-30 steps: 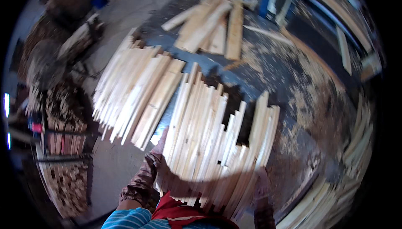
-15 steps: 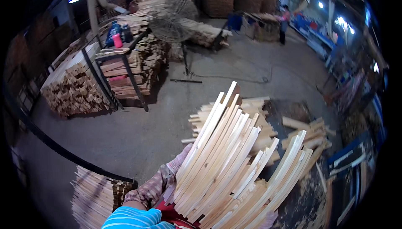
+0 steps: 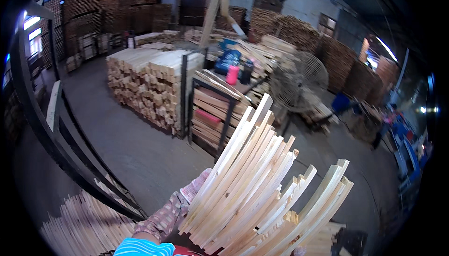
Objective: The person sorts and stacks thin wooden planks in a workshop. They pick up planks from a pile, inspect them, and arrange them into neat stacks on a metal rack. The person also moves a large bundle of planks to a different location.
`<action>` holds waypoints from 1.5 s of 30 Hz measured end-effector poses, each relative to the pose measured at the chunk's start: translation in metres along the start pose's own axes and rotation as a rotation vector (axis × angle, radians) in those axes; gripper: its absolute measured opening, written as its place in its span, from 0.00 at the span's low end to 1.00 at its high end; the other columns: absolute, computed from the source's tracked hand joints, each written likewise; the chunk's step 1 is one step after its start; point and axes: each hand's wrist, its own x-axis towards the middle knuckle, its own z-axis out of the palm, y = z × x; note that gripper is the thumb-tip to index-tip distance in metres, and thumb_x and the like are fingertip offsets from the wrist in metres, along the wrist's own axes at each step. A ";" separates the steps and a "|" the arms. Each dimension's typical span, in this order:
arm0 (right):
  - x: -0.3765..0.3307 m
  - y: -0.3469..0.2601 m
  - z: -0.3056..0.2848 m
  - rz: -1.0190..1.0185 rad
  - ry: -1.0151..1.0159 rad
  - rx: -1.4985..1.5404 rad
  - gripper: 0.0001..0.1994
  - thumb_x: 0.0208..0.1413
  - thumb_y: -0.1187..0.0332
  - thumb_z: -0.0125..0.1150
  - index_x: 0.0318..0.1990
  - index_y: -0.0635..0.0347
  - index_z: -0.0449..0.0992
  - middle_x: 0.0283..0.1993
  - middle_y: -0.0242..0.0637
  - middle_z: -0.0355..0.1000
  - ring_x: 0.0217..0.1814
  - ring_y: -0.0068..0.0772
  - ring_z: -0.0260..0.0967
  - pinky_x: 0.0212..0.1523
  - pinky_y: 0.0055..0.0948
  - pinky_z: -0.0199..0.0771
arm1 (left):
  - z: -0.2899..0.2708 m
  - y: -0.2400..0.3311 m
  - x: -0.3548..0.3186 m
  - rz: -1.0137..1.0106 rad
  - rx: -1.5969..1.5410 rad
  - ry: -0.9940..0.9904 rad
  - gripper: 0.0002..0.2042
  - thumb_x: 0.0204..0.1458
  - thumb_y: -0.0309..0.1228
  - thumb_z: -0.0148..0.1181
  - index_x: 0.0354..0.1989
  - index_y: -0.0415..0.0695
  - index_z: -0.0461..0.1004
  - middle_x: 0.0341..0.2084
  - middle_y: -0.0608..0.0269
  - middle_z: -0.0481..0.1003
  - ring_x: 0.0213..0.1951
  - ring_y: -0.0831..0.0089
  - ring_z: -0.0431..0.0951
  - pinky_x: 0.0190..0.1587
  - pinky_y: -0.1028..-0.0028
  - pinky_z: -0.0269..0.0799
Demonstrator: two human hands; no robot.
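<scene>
A wide bundle of pale wooden strips (image 3: 243,186) lies across both my arms, its far ends uneven and fanned out. My left hand (image 3: 194,188), in a pinkish knit glove, is closed against the bundle's left side; part of its fingers is hidden behind the wood. Only a small patch of my right hand (image 3: 299,251) shows, under the bundle's right side near the lower edge, and the strips cover the rest of it. A patterned sleeve cover and a bright blue striped sleeve are on my left arm.
At lower left, more strips (image 3: 84,225) lie beside a black metal frame (image 3: 70,167). Ahead stand a large stack of lumber (image 3: 145,87) and a rack with a pink bottle (image 3: 232,75). A big fan (image 3: 299,80) is right of them. Another person (image 3: 384,127) stands far right.
My view has swung left, so the lumber stack, rack and fan now sit further right and the black frame shows more. The bundle stays in my hands.
</scene>
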 end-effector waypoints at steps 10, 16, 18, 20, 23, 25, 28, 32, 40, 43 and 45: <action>0.227 0.033 0.199 0.014 -0.489 0.029 0.38 0.49 0.48 0.69 0.61 0.69 0.68 0.56 0.36 0.73 0.55 0.30 0.71 0.56 0.34 0.73 | -0.060 0.182 -0.003 0.531 0.563 0.565 0.26 0.61 0.54 0.52 0.56 0.46 0.74 0.44 0.62 0.79 0.47 0.70 0.77 0.51 0.64 0.76; 0.327 0.056 0.365 0.048 -0.796 0.065 0.42 0.46 0.46 0.71 0.62 0.70 0.67 0.56 0.35 0.73 0.56 0.29 0.71 0.57 0.34 0.72 | -0.090 0.240 -0.056 0.921 0.146 0.665 0.33 0.62 0.60 0.45 0.65 0.48 0.66 0.56 0.60 0.74 0.54 0.63 0.75 0.58 0.59 0.72; 0.347 0.069 0.431 0.101 -0.883 0.042 0.46 0.41 0.46 0.75 0.63 0.70 0.66 0.57 0.36 0.73 0.57 0.29 0.70 0.59 0.34 0.70 | -0.117 0.271 -0.078 1.032 0.205 0.723 0.34 0.61 0.62 0.43 0.67 0.48 0.64 0.59 0.59 0.72 0.57 0.60 0.73 0.60 0.59 0.71; 0.360 0.085 0.499 0.127 -0.929 0.064 0.48 0.39 0.47 0.76 0.64 0.71 0.65 0.57 0.36 0.73 0.57 0.30 0.70 0.60 0.33 0.69 | -0.136 0.310 -0.084 1.114 0.175 0.767 0.35 0.61 0.62 0.42 0.68 0.48 0.63 0.61 0.58 0.71 0.58 0.58 0.72 0.61 0.59 0.70; 0.368 0.094 0.607 0.221 -1.118 0.134 0.47 0.42 0.48 0.74 0.66 0.69 0.63 0.59 0.38 0.71 0.60 0.30 0.68 0.63 0.31 0.65 | -0.123 0.378 -0.099 1.187 0.030 0.850 0.36 0.61 0.63 0.42 0.68 0.48 0.62 0.62 0.57 0.69 0.59 0.57 0.71 0.62 0.59 0.69; 0.381 0.109 0.674 0.209 -1.184 0.097 0.44 0.48 0.50 0.70 0.68 0.68 0.61 0.62 0.39 0.69 0.63 0.31 0.65 0.65 0.30 0.60 | -0.119 0.442 -0.099 1.218 -0.072 0.850 0.36 0.61 0.63 0.41 0.68 0.47 0.62 0.63 0.57 0.68 0.60 0.57 0.70 0.63 0.59 0.68; 0.387 0.133 0.776 0.197 -1.250 0.124 0.47 0.46 0.49 0.72 0.68 0.70 0.59 0.65 0.41 0.65 0.67 0.32 0.61 0.68 0.31 0.56 | -0.186 0.515 -0.138 1.322 0.147 0.782 0.37 0.62 0.62 0.40 0.70 0.48 0.59 0.65 0.56 0.65 0.63 0.56 0.66 0.65 0.58 0.64; 0.401 0.175 0.901 0.165 -1.334 0.201 0.44 0.51 0.54 0.69 0.70 0.71 0.56 0.70 0.42 0.60 0.72 0.33 0.55 0.72 0.32 0.50 | -0.206 0.620 -0.161 1.407 0.586 0.779 0.35 0.63 0.61 0.40 0.70 0.48 0.58 0.66 0.58 0.63 0.63 0.56 0.65 0.67 0.59 0.61; 0.421 0.212 1.146 -0.015 -1.370 0.132 0.43 0.53 0.64 0.66 0.72 0.70 0.51 0.72 0.43 0.58 0.74 0.33 0.52 0.73 0.30 0.47 | -0.286 0.830 -0.239 1.414 1.187 0.990 0.32 0.66 0.54 0.43 0.72 0.47 0.54 0.67 0.54 0.61 0.64 0.57 0.64 0.67 0.59 0.60; 0.436 0.225 1.229 -0.067 -1.367 0.192 0.42 0.52 0.65 0.66 0.72 0.69 0.52 0.72 0.44 0.59 0.74 0.32 0.53 0.72 0.28 0.50 | -0.334 0.927 -0.300 1.294 1.986 1.506 0.31 0.67 0.48 0.45 0.72 0.44 0.51 0.67 0.50 0.60 0.64 0.58 0.64 0.67 0.59 0.61; 0.439 0.228 1.282 -0.090 -1.307 0.134 0.42 0.53 0.63 0.66 0.72 0.69 0.52 0.72 0.44 0.59 0.74 0.32 0.52 0.72 0.28 0.50 | -0.363 0.987 -0.325 1.246 2.012 1.684 0.30 0.67 0.45 0.45 0.72 0.43 0.49 0.67 0.48 0.58 0.64 0.58 0.64 0.66 0.58 0.61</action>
